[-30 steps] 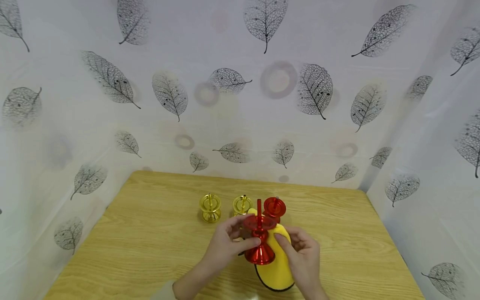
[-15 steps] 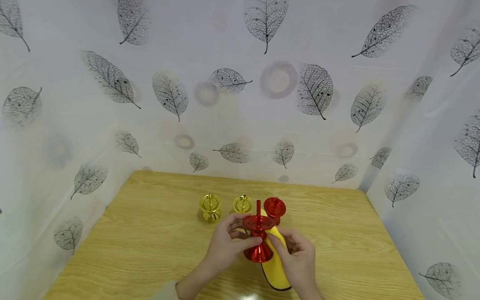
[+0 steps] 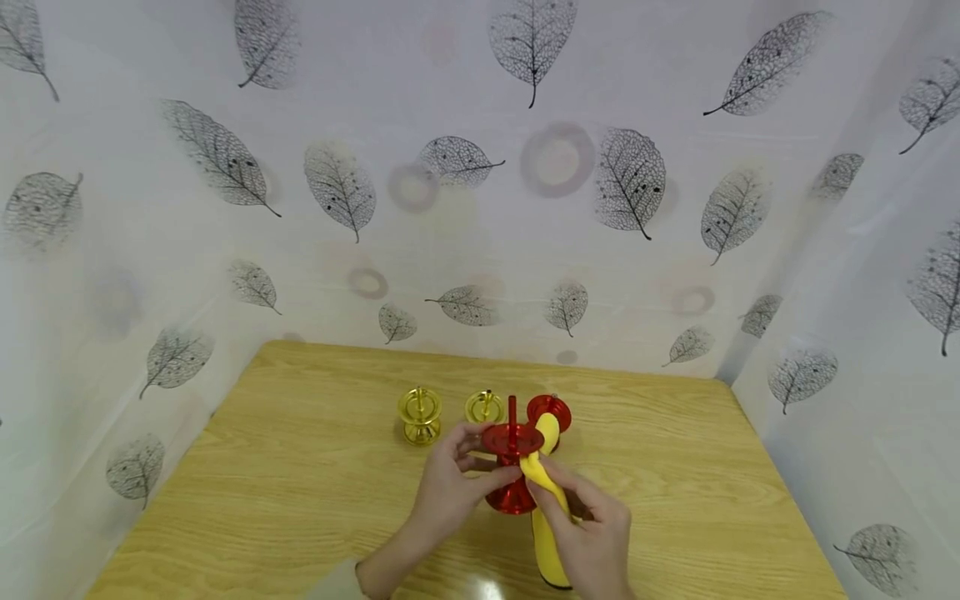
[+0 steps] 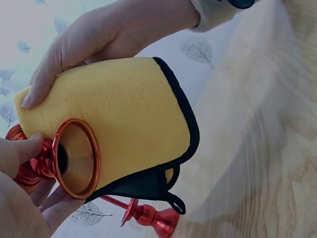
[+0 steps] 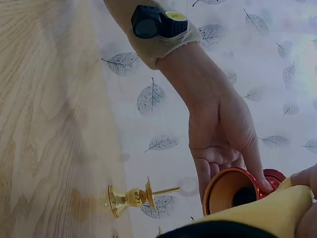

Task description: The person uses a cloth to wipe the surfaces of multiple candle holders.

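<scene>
My left hand point(image 3: 448, 477) grips a shiny red candle holder point(image 3: 513, 493) by its narrow middle, upright above the table, its spike pointing up. In the left wrist view the hollow underside of its base point(image 4: 79, 158) faces the camera. My right hand point(image 3: 592, 525) pinches a yellow cloth point(image 3: 550, 550) with black edging and a hanging loop point(image 4: 176, 203). The folded cloth touches the holder's right side just below its dish. A second red candle holder point(image 3: 536, 407) stands behind, partly hidden by the cloth.
Two gold candle holders stand toward the back of the wooden table point(image 3: 300, 467): the left one point(image 3: 420, 412) in full view, the other point(image 3: 485, 407) partly behind my left hand. A leaf-printed white curtain point(image 3: 480, 250) surrounds the table's back and sides.
The cloth has gone from spread flat behind the red candle holder to bunched at its right side. My right hand has shifted slightly left, and the held candle holder has risen a little leftward.
</scene>
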The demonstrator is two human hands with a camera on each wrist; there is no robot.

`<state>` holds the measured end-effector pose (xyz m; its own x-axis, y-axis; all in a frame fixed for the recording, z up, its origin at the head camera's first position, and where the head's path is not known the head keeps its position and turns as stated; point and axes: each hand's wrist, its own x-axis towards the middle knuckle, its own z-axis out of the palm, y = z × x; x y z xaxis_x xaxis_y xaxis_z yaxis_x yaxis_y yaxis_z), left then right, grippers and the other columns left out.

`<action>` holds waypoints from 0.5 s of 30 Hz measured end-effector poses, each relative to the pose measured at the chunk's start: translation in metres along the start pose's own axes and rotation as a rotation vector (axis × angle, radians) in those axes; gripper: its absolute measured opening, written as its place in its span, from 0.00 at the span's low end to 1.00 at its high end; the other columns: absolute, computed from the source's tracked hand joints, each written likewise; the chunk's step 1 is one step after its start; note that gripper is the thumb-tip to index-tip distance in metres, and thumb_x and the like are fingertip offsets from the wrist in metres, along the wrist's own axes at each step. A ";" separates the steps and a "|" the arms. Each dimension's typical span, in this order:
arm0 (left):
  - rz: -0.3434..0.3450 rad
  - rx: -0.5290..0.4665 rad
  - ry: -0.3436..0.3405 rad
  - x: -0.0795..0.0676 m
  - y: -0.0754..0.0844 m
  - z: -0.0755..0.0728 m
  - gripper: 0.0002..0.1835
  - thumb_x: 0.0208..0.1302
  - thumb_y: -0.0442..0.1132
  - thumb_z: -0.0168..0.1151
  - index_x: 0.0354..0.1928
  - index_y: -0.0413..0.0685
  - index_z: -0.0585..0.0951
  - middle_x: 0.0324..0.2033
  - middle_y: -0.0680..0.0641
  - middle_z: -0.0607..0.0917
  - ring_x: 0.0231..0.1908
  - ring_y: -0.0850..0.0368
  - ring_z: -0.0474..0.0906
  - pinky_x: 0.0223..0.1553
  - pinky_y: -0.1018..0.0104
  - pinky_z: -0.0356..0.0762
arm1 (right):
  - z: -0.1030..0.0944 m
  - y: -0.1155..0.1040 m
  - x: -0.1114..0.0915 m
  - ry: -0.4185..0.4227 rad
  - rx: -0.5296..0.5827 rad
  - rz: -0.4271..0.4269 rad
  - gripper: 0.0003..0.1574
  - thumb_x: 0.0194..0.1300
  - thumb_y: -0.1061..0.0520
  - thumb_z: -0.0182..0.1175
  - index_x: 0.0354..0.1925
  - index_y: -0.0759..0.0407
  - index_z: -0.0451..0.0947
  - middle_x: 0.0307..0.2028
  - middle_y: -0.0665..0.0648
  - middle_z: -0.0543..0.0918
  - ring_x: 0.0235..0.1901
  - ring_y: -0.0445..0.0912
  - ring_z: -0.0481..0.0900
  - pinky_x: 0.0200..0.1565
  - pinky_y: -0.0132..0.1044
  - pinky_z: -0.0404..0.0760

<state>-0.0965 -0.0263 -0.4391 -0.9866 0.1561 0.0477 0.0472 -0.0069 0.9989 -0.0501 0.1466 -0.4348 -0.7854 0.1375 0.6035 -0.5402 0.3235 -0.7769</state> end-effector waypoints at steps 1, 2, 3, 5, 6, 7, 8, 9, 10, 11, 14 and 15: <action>-0.004 -0.010 -0.005 0.000 0.000 0.000 0.32 0.59 0.38 0.80 0.63 0.39 0.78 0.53 0.36 0.88 0.41 0.51 0.89 0.43 0.63 0.91 | 0.000 0.000 0.001 0.002 0.007 0.020 0.20 0.56 0.78 0.71 0.46 0.65 0.90 0.44 0.62 0.93 0.43 0.31 0.90 0.36 0.26 0.88; -0.010 -0.022 -0.012 -0.001 0.000 -0.001 0.32 0.59 0.38 0.80 0.62 0.38 0.78 0.53 0.35 0.88 0.41 0.51 0.89 0.44 0.63 0.91 | -0.001 0.000 0.002 0.006 0.013 0.042 0.19 0.56 0.78 0.71 0.46 0.65 0.90 0.44 0.60 0.93 0.42 0.31 0.90 0.36 0.26 0.88; -0.015 -0.035 -0.019 -0.001 0.001 -0.001 0.31 0.59 0.37 0.80 0.62 0.38 0.78 0.53 0.35 0.88 0.41 0.50 0.89 0.44 0.63 0.91 | -0.001 0.000 0.002 0.009 0.028 0.068 0.18 0.57 0.78 0.71 0.45 0.66 0.90 0.43 0.58 0.93 0.41 0.32 0.91 0.36 0.27 0.89; -0.030 -0.057 -0.035 -0.002 0.001 -0.002 0.30 0.59 0.37 0.80 0.62 0.38 0.78 0.53 0.35 0.88 0.41 0.50 0.89 0.44 0.63 0.91 | -0.002 0.001 0.005 0.012 0.052 0.130 0.16 0.58 0.77 0.70 0.44 0.67 0.89 0.41 0.52 0.93 0.39 0.34 0.91 0.36 0.28 0.89; -0.039 -0.067 -0.044 -0.002 0.002 -0.002 0.30 0.59 0.36 0.80 0.61 0.38 0.78 0.52 0.35 0.88 0.40 0.50 0.89 0.44 0.63 0.91 | -0.002 0.001 0.006 0.013 0.057 0.166 0.15 0.58 0.76 0.70 0.43 0.66 0.89 0.40 0.49 0.93 0.38 0.35 0.92 0.35 0.28 0.89; -0.044 -0.078 -0.053 -0.003 0.002 -0.002 0.30 0.59 0.36 0.79 0.61 0.38 0.78 0.52 0.35 0.88 0.40 0.50 0.89 0.43 0.64 0.91 | -0.003 0.002 0.007 0.014 0.062 0.199 0.14 0.59 0.76 0.70 0.43 0.66 0.89 0.39 0.47 0.93 0.36 0.36 0.92 0.34 0.28 0.89; -0.051 -0.088 -0.062 -0.003 0.003 -0.002 0.29 0.59 0.36 0.79 0.61 0.37 0.79 0.52 0.35 0.89 0.40 0.50 0.89 0.43 0.65 0.90 | -0.003 0.002 0.008 0.013 0.064 0.232 0.13 0.60 0.75 0.71 0.43 0.66 0.89 0.39 0.45 0.93 0.35 0.36 0.92 0.33 0.28 0.89; -0.054 -0.095 -0.071 -0.004 0.004 -0.002 0.29 0.59 0.36 0.79 0.62 0.37 0.79 0.52 0.35 0.89 0.40 0.51 0.89 0.43 0.66 0.90 | -0.004 0.003 0.010 0.011 0.071 0.261 0.12 0.61 0.74 0.70 0.43 0.66 0.89 0.38 0.44 0.93 0.34 0.37 0.91 0.33 0.28 0.88; -0.059 -0.099 -0.081 -0.004 0.004 -0.002 0.29 0.60 0.36 0.79 0.62 0.38 0.79 0.52 0.35 0.89 0.40 0.51 0.89 0.43 0.67 0.90 | -0.004 0.004 0.011 0.011 0.074 0.289 0.11 0.61 0.73 0.71 0.43 0.66 0.89 0.37 0.43 0.93 0.33 0.37 0.91 0.32 0.27 0.87; -0.059 -0.103 -0.091 -0.004 0.005 -0.001 0.29 0.61 0.37 0.78 0.62 0.38 0.79 0.52 0.36 0.89 0.40 0.52 0.89 0.43 0.68 0.89 | -0.005 0.005 0.013 0.012 0.080 0.310 0.10 0.62 0.73 0.70 0.43 0.67 0.89 0.37 0.43 0.93 0.31 0.37 0.90 0.30 0.27 0.86; -0.067 -0.103 -0.111 -0.004 0.006 0.001 0.30 0.63 0.39 0.78 0.64 0.38 0.78 0.52 0.36 0.89 0.41 0.54 0.89 0.44 0.69 0.89 | -0.006 0.008 0.016 0.012 0.109 0.344 0.09 0.64 0.72 0.70 0.43 0.68 0.88 0.36 0.44 0.93 0.25 0.36 0.86 0.25 0.25 0.81; -0.070 -0.101 -0.114 -0.004 0.007 0.001 0.31 0.63 0.40 0.77 0.65 0.38 0.78 0.51 0.37 0.89 0.41 0.54 0.89 0.44 0.70 0.89 | -0.006 0.009 0.017 0.014 0.116 0.345 0.09 0.64 0.72 0.69 0.43 0.69 0.87 0.35 0.44 0.93 0.23 0.36 0.84 0.24 0.25 0.79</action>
<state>-0.0921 -0.0257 -0.4328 -0.9625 0.2708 -0.0166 -0.0427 -0.0909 0.9949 -0.0661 0.1574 -0.4305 -0.9236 0.2333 0.3043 -0.2756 0.1480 -0.9498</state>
